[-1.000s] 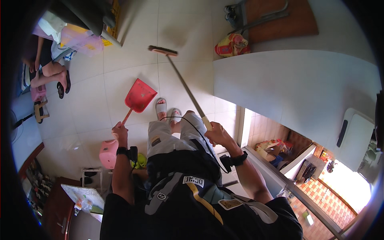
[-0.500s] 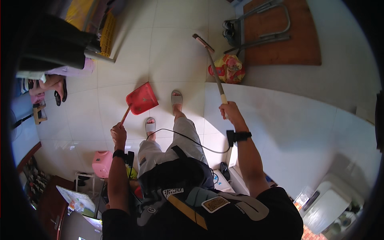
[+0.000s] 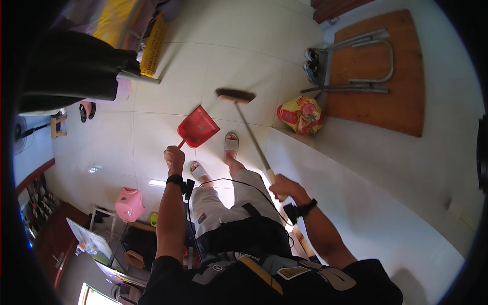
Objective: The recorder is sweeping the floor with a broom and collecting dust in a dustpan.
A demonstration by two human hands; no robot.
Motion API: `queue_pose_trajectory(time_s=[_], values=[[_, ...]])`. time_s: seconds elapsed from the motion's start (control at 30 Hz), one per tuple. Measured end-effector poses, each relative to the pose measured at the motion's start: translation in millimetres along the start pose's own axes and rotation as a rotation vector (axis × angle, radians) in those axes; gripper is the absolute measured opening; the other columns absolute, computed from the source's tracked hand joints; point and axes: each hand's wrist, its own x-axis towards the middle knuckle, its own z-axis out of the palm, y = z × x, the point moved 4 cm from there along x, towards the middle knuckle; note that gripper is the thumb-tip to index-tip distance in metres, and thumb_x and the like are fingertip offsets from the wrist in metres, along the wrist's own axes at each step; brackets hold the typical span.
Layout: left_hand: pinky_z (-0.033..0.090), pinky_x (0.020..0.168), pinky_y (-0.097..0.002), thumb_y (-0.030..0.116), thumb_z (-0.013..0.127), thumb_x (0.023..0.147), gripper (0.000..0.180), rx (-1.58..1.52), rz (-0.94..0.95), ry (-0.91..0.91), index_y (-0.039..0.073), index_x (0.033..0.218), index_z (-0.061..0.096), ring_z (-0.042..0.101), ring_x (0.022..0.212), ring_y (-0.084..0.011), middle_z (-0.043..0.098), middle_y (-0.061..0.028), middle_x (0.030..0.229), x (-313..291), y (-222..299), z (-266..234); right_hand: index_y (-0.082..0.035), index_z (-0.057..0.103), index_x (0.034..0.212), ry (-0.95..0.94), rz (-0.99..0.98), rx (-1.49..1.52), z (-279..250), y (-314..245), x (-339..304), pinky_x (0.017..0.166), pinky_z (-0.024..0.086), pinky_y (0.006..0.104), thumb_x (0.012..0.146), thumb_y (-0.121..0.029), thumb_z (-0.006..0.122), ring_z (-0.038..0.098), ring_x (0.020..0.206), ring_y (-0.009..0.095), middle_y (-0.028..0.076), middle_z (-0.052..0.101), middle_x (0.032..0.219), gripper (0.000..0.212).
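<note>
My left hand (image 3: 174, 159) is closed round the handle of a red dustpan (image 3: 198, 127), whose pan is just above or on the pale tiled floor; which of these I cannot tell. Small dark bits show on the pan's surface. In my right hand (image 3: 287, 188) is the pale upper end of a long broom handle. The broom (image 3: 236, 95) reaches away to the upper left, and its dark bristle head is on the far side of the dustpan, apart from it. Below the dustpan are my two feet in grey slippers (image 3: 231, 142).
A red and yellow plastic bag (image 3: 301, 115) stands by the low wall, near a folded wooden table (image 3: 376, 71) with metal legs and a pair of shoes (image 3: 311, 66). At left are a dark hanging cloth (image 3: 76, 71), a yellow basket (image 3: 153, 48) and a pink stool (image 3: 129, 204).
The broom head has swung left and nearer, toward the dustpan's far side. My left hand and the dustpan have shifted slightly right. The view has turned a little.
</note>
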Motion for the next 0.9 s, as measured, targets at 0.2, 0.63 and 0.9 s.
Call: queue_pose_trajectory(time_s=[0.2,0.63,0.9], values=[[0.058,0.078,-0.0453,0.01,0.064,0.084,0.014,-0.256,-0.134,0.109,0.001,0.088,0.075,0.071,0.085,-0.0431,0.071,-0.0258,0.088,17.9,-24.3,-33.2,-0.002,0.056,0.085,-0.248,-0.066,0.668,-30.2,-43.6,-84.3,0.035,0.036,0.028,0.081,-0.011,0.065,0.046,0.039,0.012,0.001,0.049,0.057,0.014],[0.059,0.055,-0.034,0.01,0.061,0.083,0.034,-0.701,-0.508,0.137,-0.01,0.109,0.069,0.071,0.058,-0.0242,0.07,-0.0198,0.07,-72.2,-186.7,-18.1,-0.003,0.058,0.062,0.222,-0.381,-0.203,-219.1,-249.5,96.7,0.042,0.044,0.0304,0.077,-0.015,0.059,0.058,0.045,0.017,0.007,0.058,0.053,0.019],[0.057,0.081,-0.0424,0.012,0.064,0.081,0.021,-0.367,-0.515,0.147,0.0,0.091,0.077,0.071,0.086,-0.0383,0.071,-0.0252,0.089,-61.9,-172.7,6.8,0.002,0.056,0.09,0.057,-0.288,-0.398,-146.8,-164.7,155.1,0.041,0.048,0.0363,0.085,-0.019,0.062,0.064,0.051,0.023,0.014,0.062,0.06,0.023]])
